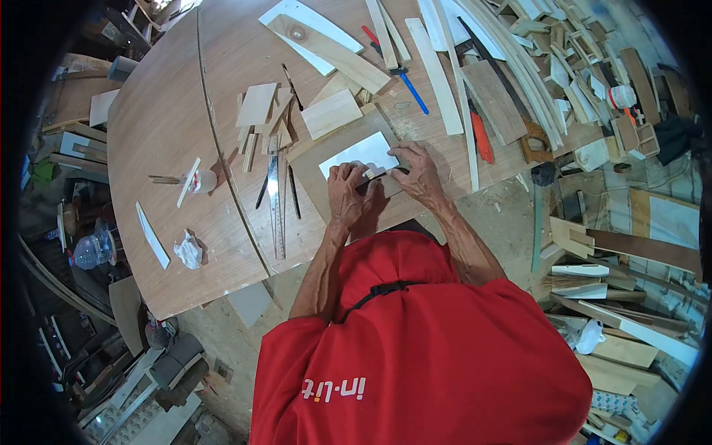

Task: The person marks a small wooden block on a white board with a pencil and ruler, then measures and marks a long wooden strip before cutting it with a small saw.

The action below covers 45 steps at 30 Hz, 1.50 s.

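Both of my hands work over a small white rectangular panel [359,153], which lies on a brown board [305,165] at the table's near edge. My left hand [347,194] has its fingers bent and closed at the panel's near left edge. My right hand [420,176] is at the panel's right end, fingers curled, with the thumb bent in. Between the hands runs a thin dark strip [381,176], its right end at my right thumb. I cannot tell what my left fingers grip.
A metal ruler [277,200] and thin dark tools lie left of the board. Wood offcuts [257,104], a blue-handled tool [414,92], an orange-handled tool [482,139] and a handsaw [535,142] surround the work. A cup [202,181] and crumpled tissue [188,251] stand left.
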Tool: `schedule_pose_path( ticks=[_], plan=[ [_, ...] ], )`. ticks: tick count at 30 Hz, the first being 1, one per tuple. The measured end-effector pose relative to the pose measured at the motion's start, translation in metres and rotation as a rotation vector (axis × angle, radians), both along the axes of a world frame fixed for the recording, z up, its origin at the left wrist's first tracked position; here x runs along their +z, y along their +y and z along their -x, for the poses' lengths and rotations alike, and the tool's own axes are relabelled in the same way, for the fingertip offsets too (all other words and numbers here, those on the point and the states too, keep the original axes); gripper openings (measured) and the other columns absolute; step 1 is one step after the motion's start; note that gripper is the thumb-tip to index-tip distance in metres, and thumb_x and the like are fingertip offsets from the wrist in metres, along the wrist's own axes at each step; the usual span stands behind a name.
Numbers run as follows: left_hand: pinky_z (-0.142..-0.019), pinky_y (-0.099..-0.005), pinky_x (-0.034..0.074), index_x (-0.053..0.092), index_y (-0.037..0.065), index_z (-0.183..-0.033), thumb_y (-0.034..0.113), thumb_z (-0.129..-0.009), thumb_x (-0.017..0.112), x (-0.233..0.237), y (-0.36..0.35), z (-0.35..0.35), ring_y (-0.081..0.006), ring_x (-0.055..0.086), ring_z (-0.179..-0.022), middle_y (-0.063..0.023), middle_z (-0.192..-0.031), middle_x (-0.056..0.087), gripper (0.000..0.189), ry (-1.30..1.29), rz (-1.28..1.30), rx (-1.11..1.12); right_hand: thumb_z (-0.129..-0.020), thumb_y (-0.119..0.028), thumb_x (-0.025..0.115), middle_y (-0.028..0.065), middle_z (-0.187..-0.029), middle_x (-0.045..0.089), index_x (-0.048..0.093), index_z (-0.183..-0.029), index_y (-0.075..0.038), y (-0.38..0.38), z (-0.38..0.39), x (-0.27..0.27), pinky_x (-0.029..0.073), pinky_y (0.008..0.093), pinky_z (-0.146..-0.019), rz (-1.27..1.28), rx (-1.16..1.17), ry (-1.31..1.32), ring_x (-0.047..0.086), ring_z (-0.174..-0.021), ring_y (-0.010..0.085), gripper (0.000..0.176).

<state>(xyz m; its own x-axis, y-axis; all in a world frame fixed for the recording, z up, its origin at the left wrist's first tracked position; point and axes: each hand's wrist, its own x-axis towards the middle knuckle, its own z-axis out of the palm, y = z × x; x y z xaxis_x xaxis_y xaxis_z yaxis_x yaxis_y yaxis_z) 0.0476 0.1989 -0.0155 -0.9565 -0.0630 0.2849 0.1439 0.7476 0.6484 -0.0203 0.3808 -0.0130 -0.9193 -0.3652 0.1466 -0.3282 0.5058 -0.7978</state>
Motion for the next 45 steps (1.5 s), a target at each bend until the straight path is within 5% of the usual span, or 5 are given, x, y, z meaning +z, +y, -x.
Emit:
schedule_pose_path(
  ticks=[45],
  plan=[
    [-0.083, -0.0421, 0.044, 0.068, 0.006, -0.099, 0.016, -0.073, 0.077, -0.002, 0.003, 0.001, -0.0321, 0.052, -0.093, -0.0124, -0.098, 0.061, 0.029, 0.004, 0.01, 0.037, -0.069, -0.009, 0.074, 0.0077, -0.112, 0.061, 0.067, -0.102, -0.008, -0.001, -0.001, 0.001, 0.044, 0.0401, -0.096, -0.012, 0.002, 0.042, 0.056, -0.107, 0.0301, 0.034]
  ],
)
